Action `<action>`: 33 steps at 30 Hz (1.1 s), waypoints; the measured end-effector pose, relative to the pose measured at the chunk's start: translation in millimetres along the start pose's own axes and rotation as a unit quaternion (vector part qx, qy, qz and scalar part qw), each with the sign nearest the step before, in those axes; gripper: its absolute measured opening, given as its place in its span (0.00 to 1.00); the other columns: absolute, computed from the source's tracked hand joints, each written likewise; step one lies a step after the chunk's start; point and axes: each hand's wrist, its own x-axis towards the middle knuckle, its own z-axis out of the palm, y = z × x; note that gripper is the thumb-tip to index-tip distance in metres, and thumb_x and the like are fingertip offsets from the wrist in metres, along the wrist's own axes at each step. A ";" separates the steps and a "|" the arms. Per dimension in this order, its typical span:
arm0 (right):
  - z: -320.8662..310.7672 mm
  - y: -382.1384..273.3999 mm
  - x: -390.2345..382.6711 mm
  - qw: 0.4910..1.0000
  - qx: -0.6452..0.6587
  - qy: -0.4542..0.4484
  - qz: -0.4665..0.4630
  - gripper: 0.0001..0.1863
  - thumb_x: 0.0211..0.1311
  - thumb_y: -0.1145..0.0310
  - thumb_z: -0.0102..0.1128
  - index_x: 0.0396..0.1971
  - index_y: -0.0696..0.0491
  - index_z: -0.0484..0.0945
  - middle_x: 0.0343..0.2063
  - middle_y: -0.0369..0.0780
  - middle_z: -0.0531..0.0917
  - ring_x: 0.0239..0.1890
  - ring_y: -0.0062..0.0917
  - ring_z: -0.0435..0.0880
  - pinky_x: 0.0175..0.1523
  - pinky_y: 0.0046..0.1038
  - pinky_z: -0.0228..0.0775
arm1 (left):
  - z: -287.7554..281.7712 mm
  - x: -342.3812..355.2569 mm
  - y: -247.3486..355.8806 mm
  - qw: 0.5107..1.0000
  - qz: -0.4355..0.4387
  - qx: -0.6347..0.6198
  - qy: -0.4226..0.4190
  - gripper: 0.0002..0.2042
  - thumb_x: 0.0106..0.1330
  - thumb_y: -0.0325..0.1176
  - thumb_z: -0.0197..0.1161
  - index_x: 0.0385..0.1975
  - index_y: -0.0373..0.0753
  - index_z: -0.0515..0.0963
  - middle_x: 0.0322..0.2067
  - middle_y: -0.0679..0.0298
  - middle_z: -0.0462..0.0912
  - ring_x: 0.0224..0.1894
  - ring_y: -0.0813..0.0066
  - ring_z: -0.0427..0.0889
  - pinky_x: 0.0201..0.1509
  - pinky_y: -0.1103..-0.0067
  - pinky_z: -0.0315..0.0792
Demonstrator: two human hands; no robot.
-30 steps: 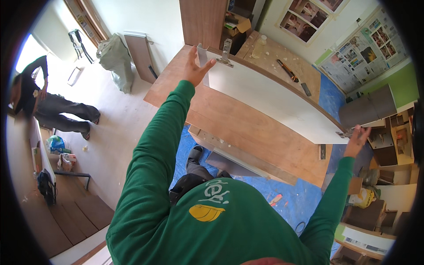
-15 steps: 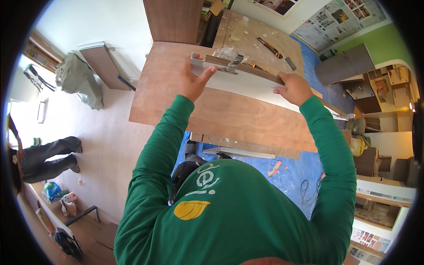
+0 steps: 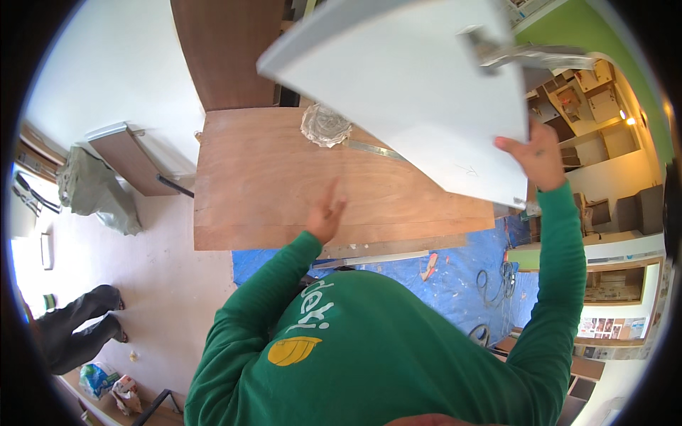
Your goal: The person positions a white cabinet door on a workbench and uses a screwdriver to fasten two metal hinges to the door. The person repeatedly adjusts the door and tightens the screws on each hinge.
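Over my feed, the right hand [image 3: 540,157] was closed on an edge of the white panel [image 3: 412,99], which hung tilted, forward and left of that hand; a blurred hinge [image 3: 490,55] stuck out beyond it. My left hand [image 3: 327,216] was loosely open, empty, over the table [image 3: 249,184]; I couldn't tell whether it touched. Ahead of it lay a round, silvery dish [image 3: 325,126] and a metal strip [image 3: 373,148].
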 end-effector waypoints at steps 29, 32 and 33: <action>247.8 74.9 -216.9 0.479 0.725 0.281 0.407 0.27 0.75 0.52 0.60 0.65 0.51 0.70 0.60 0.38 0.78 0.65 0.33 0.73 0.68 0.45 0.64 | -38.8 248.0 148.5 0.874 -0.001 0.457 -0.165 0.40 0.70 0.72 0.44 0.35 0.35 0.86 0.36 0.46 0.86 0.43 0.46 0.84 0.51 0.61 0.76; 284.1 55.1 -240.2 0.449 0.722 0.211 0.482 0.28 0.75 0.44 0.56 0.64 0.46 0.72 0.58 0.37 0.80 0.65 0.32 0.73 0.69 0.46 0.57 | -39.1 241.6 112.6 0.826 -0.016 0.515 -0.230 0.38 0.72 0.69 0.44 0.34 0.35 0.86 0.37 0.44 0.86 0.44 0.45 0.85 0.51 0.59 0.76; 296.4 53.6 -245.6 0.439 0.727 0.186 0.494 0.28 0.74 0.43 0.56 0.64 0.45 0.72 0.57 0.37 0.81 0.64 0.31 0.73 0.68 0.45 0.57 | -46.9 239.9 92.7 0.826 0.015 0.514 -0.229 0.38 0.72 0.69 0.46 0.32 0.34 0.85 0.35 0.43 0.86 0.42 0.44 0.84 0.49 0.58 0.75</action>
